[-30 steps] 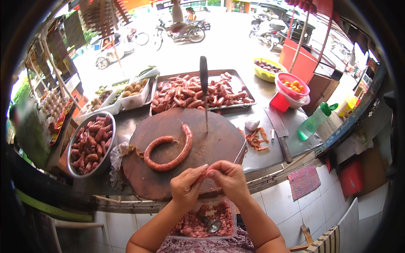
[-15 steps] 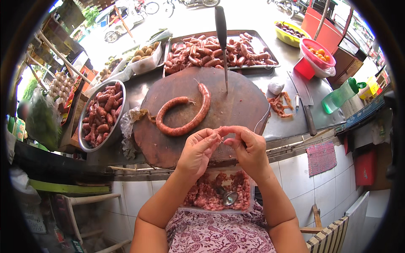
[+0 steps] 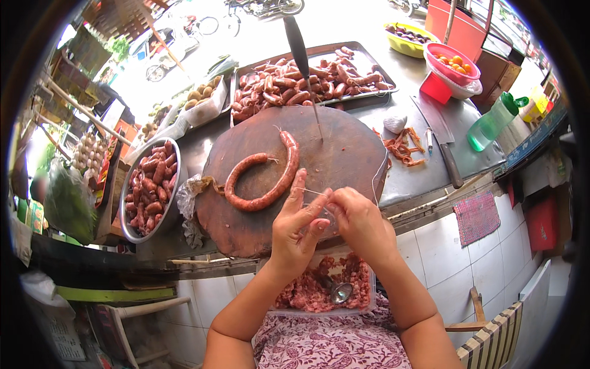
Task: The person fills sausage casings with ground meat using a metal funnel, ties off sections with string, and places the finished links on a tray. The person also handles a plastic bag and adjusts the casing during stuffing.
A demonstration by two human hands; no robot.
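A thin white string (image 3: pixel 314 192) stretches between my two hands, above the near edge of a round wooden chopping board (image 3: pixel 344 163). My left hand (image 3: pixel 294 230) has its fingers partly spread, with the string caught round a raised finger. The fingertips of my right hand (image 3: pixel 362 224) are pinched together on the string; the sausage end seen earlier is hidden now. A long, curved sausage (image 3: pixel 261 200) with tied ends lies on the board. Behind it, a dark-handled pointed tool (image 3: pixel 297 46) stands upright with its tip in the wood. Below my hands sits a plastic tub (image 3: pixel 373 289) of minced meat (image 3: pixel 301 292) with a metal spoon (image 3: pixel 341 293).
A metal tray (image 3: pixel 387 92) of sausages stands behind the board, and a bowl (image 3: pixel 128 230) of sausages at left. On the right lie a ball of string (image 3: pixel 394 124), reddish scraps (image 3: pixel 405 149), a cleaver (image 3: pixel 439 123) and a green bottle (image 3: pixel 488 132).
My left hand has opened up from a pinch, its fingers now raised. The string is now drawn out between both hands. The view has shifted slightly.
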